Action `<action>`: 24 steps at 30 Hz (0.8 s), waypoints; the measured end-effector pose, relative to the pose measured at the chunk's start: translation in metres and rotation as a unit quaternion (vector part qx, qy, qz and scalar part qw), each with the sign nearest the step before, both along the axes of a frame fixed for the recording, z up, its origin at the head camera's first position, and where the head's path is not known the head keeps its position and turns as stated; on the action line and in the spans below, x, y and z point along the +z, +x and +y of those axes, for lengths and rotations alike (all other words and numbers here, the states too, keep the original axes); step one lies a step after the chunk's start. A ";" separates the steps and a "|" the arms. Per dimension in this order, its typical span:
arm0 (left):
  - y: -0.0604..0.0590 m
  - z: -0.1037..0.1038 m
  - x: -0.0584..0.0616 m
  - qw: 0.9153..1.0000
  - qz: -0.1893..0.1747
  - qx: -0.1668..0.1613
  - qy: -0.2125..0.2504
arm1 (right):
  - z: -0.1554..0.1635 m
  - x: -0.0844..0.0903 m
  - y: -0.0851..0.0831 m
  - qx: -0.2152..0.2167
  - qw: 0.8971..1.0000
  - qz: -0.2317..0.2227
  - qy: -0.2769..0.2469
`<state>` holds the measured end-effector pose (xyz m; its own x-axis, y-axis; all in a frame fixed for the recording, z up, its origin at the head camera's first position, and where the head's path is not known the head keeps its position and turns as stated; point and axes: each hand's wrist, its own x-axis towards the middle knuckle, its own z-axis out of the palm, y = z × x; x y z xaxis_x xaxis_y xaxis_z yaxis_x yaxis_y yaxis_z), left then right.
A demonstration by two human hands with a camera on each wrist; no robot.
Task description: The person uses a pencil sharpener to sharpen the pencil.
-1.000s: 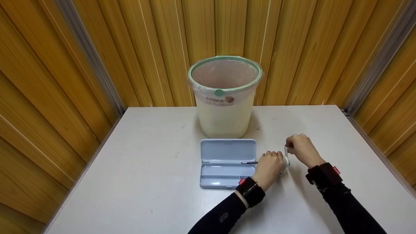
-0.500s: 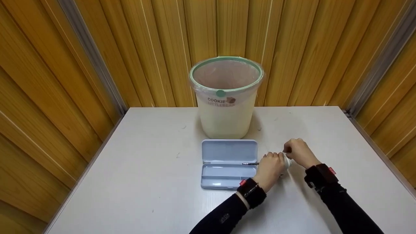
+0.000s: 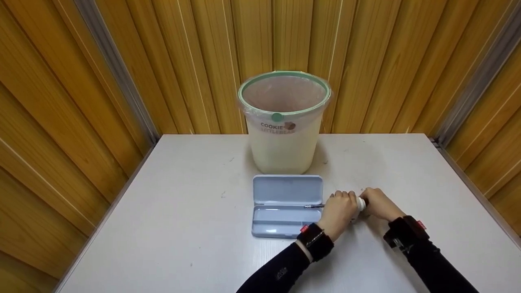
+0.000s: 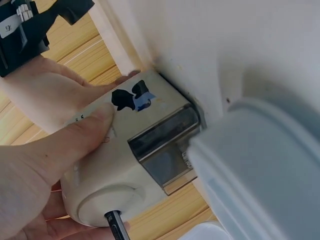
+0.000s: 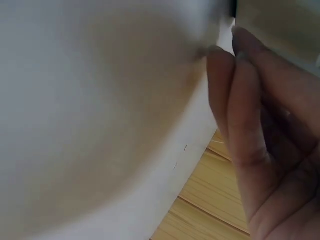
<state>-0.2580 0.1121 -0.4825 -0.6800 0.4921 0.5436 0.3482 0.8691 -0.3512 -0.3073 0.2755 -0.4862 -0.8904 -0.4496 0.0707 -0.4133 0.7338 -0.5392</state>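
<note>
From the head view, one pencil sharpener sits between the left hand and right hand, one open case left of them. Left wrist view: fingers curl around the sharpener. Right wrist view: fingers curled, grip unclear.

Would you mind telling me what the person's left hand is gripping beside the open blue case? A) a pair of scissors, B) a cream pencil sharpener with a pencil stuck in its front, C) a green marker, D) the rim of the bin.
B: in the left wrist view the left hand wraps round a cream pencil sharpener, with a pencil entering its round front.
</note>
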 end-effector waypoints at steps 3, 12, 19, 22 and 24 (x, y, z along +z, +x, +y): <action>0.001 0.000 0.001 1.000 -0.021 0.005 -0.007 | 0.004 0.002 0.009 0.011 0.999 -0.033 -0.013; 0.002 0.001 0.003 1.000 -0.004 0.008 -0.008 | 0.009 0.018 0.031 0.024 0.993 -0.109 -0.038; 0.002 0.000 0.004 1.000 -0.005 0.003 0.000 | 0.007 0.031 0.043 0.015 0.995 -0.100 -0.029; 0.002 0.000 0.004 1.000 -0.011 0.001 -0.003 | 0.006 0.036 0.046 0.015 0.996 -0.083 -0.016; 0.002 0.001 0.003 1.000 -0.016 0.000 -0.003 | 0.007 0.039 0.047 0.018 0.997 -0.074 -0.011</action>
<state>-0.2564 0.1130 -0.4796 -0.6972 0.4954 0.5182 0.3589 0.8669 -0.3460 -0.2605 0.2821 -0.4476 -0.8748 -0.4819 -0.0506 -0.3542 0.7071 -0.6120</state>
